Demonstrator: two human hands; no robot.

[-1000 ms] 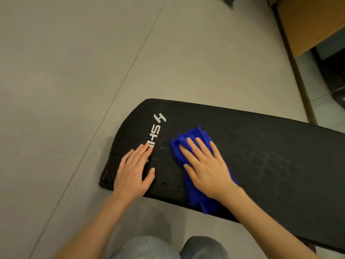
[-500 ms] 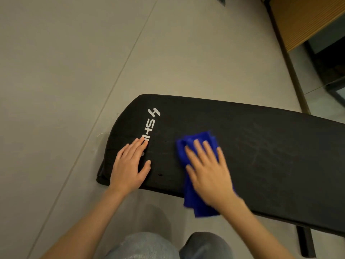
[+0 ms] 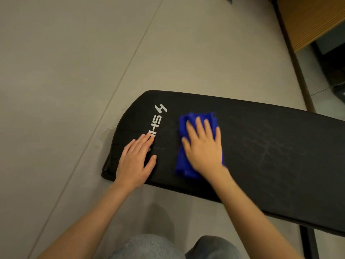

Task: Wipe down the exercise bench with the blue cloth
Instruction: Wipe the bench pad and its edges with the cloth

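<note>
Now flat: left hand on bench, right hand on blue cloth; grey floor.

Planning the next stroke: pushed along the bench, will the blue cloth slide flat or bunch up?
Probably floppy: the blue cloth lies in rumpled folds under the flat right hand. It likely bunches at its free edges unless pressed. It looks light; the left hand rests flat on the exercise bench.

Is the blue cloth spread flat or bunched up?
Bunched. The blue cloth shows layered folds at its edges and forms a compact pad under the flat right hand.
</note>
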